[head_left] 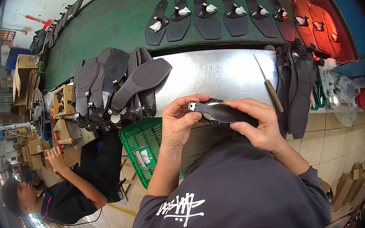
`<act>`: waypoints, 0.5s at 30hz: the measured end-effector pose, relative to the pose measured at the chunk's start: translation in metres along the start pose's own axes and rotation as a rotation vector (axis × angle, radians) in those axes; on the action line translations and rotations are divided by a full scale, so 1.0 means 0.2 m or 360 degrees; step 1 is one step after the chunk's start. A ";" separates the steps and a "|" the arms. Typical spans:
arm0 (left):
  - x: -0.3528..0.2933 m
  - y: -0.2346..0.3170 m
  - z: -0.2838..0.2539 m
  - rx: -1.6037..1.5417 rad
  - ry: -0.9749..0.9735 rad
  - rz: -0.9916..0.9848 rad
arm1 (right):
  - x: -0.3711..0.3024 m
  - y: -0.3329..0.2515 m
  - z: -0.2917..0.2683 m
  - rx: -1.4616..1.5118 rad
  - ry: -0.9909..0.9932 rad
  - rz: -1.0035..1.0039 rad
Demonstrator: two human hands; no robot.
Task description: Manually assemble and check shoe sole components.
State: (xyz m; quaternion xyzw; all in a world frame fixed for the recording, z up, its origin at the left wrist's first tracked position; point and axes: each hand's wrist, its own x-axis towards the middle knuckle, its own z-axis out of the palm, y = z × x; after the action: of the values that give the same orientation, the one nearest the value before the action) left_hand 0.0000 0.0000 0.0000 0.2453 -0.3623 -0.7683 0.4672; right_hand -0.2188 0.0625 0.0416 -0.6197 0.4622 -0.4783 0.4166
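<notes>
Between both my hands is a dark sandal (pixel 223 111), held crosswise above the near edge of a shiny metal worktop (pixel 214 73). My left hand (pixel 179 122) pinches its left end, beside a small silvery square piece. The fingers and thumb of my right hand (pixel 256 121) close on the right end and cover part of it. To the right, a thin pointed tool with a brown handle (pixel 273 93) lies on the worktop, touched by neither hand. A heap of dark sandals (pixel 141 79) rests at the left, some with the sole facing up.
More sandals (pixel 298 95) hang over the worktop's right end. Beyond, a green belt (pixel 107 28) carries a row of sandals (pixel 206 15). Below the left heap stands a green plastic crate (pixel 138 138). A co-worker (pixel 72 188) in dark clothes is at the left, one hand raised near a hammer.
</notes>
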 end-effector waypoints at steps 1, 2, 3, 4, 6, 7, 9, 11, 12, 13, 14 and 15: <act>0.00 0.00 0.00 -0.0006 -0.0002 -0.0019 | 0.00 0.00 0.00 -0.0005 0.0029 -0.0031; 0.00 0.00 0.00 -0.0011 -0.0003 -0.0038 | 0.00 0.00 0.01 -0.0009 0.0059 -0.0062; 0.00 0.00 0.00 -0.0013 -0.0001 -0.0035 | 0.00 0.01 0.00 -0.0010 0.0055 -0.0063; 0.01 0.00 0.01 -0.0018 0.0007 -0.0023 | 0.01 0.01 0.00 -0.0020 0.0052 -0.0070; 0.01 -0.01 0.02 -0.0023 0.0013 -0.0016 | 0.01 0.00 -0.01 -0.0030 0.0052 -0.0075; 0.01 -0.01 0.01 -0.0012 0.0012 -0.0007 | 0.01 0.00 -0.01 -0.0040 0.0046 -0.0070; 0.01 -0.01 0.01 -0.0001 0.0008 -0.0003 | 0.01 0.00 -0.01 -0.0050 0.0045 -0.0062; 0.01 0.00 0.01 0.0026 -0.0017 0.0020 | 0.01 0.01 -0.02 -0.0139 0.0041 -0.0130; 0.01 0.00 0.02 0.0026 -0.0020 0.0012 | 0.01 0.00 -0.02 -0.0138 0.0047 -0.0124; 0.00 0.00 0.02 0.0066 -0.0005 0.0027 | 0.02 -0.01 -0.03 -0.0196 0.0032 -0.0139; 0.00 0.00 0.02 0.0106 0.0010 0.0042 | 0.02 -0.02 -0.03 -0.0253 0.0017 -0.0153; 0.00 0.00 0.03 0.0104 0.0004 0.0030 | 0.02 -0.02 -0.03 -0.0254 0.0027 -0.0143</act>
State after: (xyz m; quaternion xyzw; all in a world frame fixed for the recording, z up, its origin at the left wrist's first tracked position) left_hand -0.0038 0.0008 0.0033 0.2581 -0.3888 -0.7513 0.4666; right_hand -0.2235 0.0582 0.0478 -0.6670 0.4742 -0.4632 0.3400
